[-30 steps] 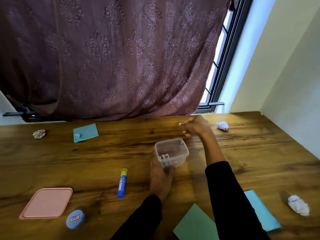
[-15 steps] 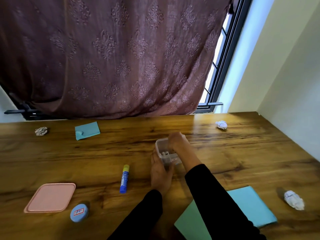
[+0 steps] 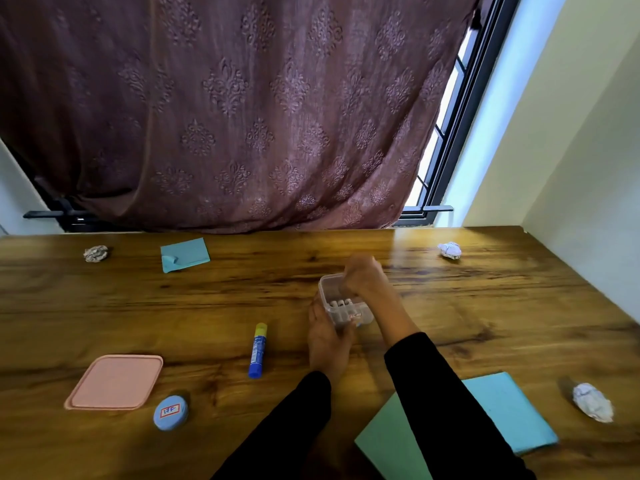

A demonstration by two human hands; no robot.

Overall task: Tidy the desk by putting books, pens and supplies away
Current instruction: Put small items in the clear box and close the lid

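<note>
Two hands meet the clear box (image 3: 341,308): left hand (image 3: 327,341) clamps it, right hand (image 3: 362,277) bunched inside.

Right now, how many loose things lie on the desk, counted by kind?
Crumpled paper balls: 3
Paper pads: 3
Glue stick: 1
Pink lid: 1
Blue round tin: 1
Total: 9

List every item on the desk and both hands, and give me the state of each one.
clear container: open, lidless, small items inside
pink lid: off, flat on desk
glue stick: capped, lying flat
blue round tin: closed
teal sticky pad: corner curled
three paper balls: crumpled
left hand: gripping the container
right hand: fingers reaching into the container
</note>
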